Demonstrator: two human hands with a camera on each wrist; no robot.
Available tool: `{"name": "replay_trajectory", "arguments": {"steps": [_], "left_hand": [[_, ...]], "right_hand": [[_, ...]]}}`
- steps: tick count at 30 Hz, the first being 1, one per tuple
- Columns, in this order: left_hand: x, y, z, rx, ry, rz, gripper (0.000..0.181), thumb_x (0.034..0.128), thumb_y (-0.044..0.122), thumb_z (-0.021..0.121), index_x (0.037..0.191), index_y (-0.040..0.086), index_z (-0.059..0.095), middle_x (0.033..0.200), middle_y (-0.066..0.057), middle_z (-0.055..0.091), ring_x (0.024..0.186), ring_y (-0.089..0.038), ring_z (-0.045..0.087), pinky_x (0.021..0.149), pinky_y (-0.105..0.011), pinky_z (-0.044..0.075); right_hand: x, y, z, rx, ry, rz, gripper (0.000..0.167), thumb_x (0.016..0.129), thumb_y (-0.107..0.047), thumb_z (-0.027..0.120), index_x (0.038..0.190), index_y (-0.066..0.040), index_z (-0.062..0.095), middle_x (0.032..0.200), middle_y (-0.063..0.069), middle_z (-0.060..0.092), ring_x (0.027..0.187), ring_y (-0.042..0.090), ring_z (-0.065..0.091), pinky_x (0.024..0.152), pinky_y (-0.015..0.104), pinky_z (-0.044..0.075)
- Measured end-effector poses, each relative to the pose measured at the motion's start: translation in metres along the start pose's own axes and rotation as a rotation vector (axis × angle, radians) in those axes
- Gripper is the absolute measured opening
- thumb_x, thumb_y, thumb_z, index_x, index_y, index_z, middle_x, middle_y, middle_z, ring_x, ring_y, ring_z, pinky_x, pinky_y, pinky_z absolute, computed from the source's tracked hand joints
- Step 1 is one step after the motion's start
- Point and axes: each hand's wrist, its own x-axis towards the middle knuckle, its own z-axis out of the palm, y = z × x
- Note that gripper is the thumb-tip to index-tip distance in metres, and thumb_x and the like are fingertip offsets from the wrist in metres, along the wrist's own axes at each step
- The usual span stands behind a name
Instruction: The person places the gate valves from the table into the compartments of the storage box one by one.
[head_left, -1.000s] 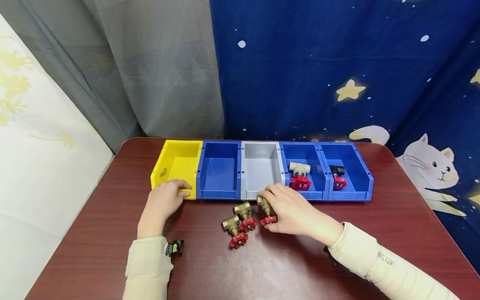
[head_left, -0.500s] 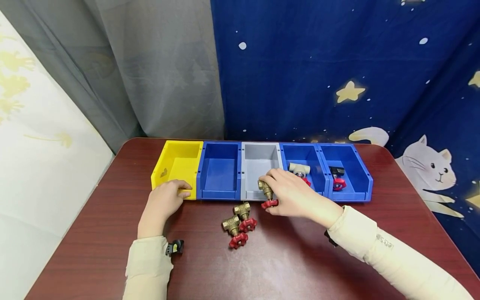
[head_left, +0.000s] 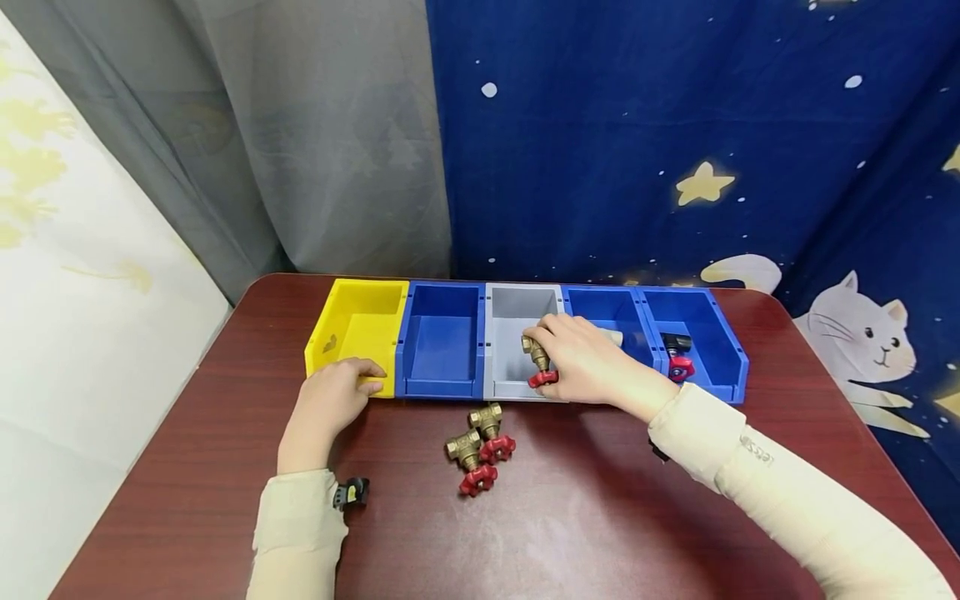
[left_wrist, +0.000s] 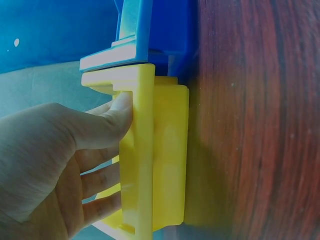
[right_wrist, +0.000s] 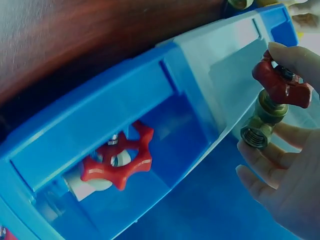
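Observation:
My right hand (head_left: pixel 588 358) holds a brass valve (head_left: pixel 537 354) with a red handwheel over the front part of the grey bin (head_left: pixel 522 390). In the right wrist view the thumb lies at the handwheel, with the fingers behind the brass body (right_wrist: pixel 265 122). My left hand (head_left: pixel 330 408) grips the front wall of the yellow bin (head_left: pixel 360 329); in the left wrist view its thumb presses the outer face of the rim (left_wrist: pixel 142 145) and the fingers reach inside. Two similar brass valves (head_left: pixel 463 450) (head_left: pixel 487 421) lie together on the table before the bins.
A blue bin (head_left: pixel 442 333) stands between the yellow and grey ones. Right of the grey bin, another blue bin holds a white valve with a red handwheel (right_wrist: pixel 120 157). The far right blue bin (head_left: pixel 731 358) holds a black-bodied valve (head_left: pixel 678 358). Curtains hang behind the table (head_left: pixel 570 517).
My right hand has lifted the brass valve off the table and carried it forward, from in front of the grey bin to above it. The left hand has stayed on the yellow bin.

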Motion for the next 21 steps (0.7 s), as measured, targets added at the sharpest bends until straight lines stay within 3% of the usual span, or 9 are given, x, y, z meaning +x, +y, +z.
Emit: {"name": "replay_trajectory", "arguments": {"steps": [5, 14, 21], "left_hand": [[0.001, 0.000, 0.000, 0.001, -0.003, -0.001, 0.020, 0.0930, 0.019, 0.070, 0.109, 0.007, 0.074, 0.109, -0.013, 0.070, 0.097, -0.034, 0.063, 0.089, -0.057, 0.049], [0.001, 0.003, 0.000, 0.002, -0.020, -0.017, 0.021, 0.0939, 0.020, 0.069, 0.110, 0.007, 0.073, 0.111, -0.014, 0.070, 0.098, -0.034, 0.062, 0.092, -0.056, 0.048], [0.000, 0.001, -0.001, 0.006, -0.014, -0.012, 0.021, 0.0936, 0.019, 0.069, 0.110, 0.006, 0.074, 0.111, -0.014, 0.070, 0.099, -0.034, 0.062, 0.091, -0.057, 0.048]], "right_hand": [[0.009, 0.007, 0.000, -0.055, -0.023, 0.000, 0.073, 0.070, -0.040, 0.087, 0.125, 0.001, 0.061, 0.106, 0.010, 0.057, 0.093, 0.026, 0.053, 0.085, 0.044, 0.048], [0.024, 0.016, 0.007, -0.032, -0.120, 0.065, 0.072, 0.073, -0.039, 0.085, 0.126, 0.002, 0.060, 0.107, 0.011, 0.059, 0.096, 0.026, 0.053, 0.089, 0.041, 0.049], [0.035, 0.018, 0.012, -0.043, -0.159, 0.065, 0.073, 0.074, -0.039, 0.083, 0.128, 0.002, 0.059, 0.111, 0.011, 0.059, 0.099, 0.026, 0.055, 0.089, 0.042, 0.050]]}}
